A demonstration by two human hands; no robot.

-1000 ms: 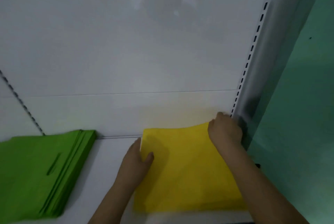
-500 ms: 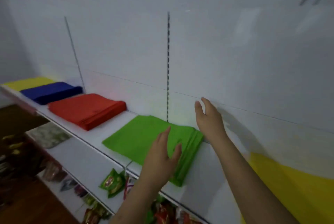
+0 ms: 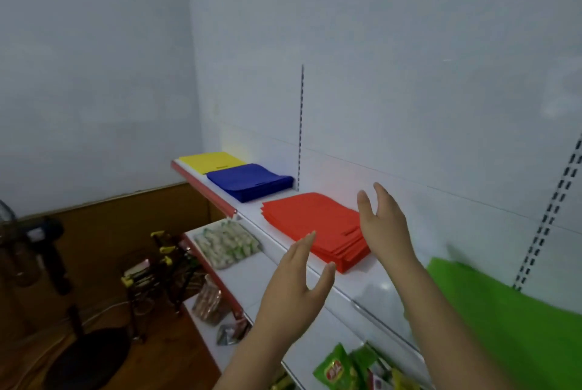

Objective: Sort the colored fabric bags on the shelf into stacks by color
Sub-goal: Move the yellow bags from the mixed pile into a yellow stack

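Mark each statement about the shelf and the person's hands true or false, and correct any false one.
1. Both hands, left hand and right hand, are open and hold nothing. True.
2. The red bag stack lies between the blue bag stack and the green bag stack. True.
3. The yellow bag stack lies on the blue one. False: it lies beside it, at the shelf's far end.
4. The left hand presses the red stack. False: it hovers before the shelf edge.

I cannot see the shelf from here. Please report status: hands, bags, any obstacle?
Both hands open, empty: left, right, raised at red stack. Blue stack, yellow stack, green stack lie separate. No obstacle.
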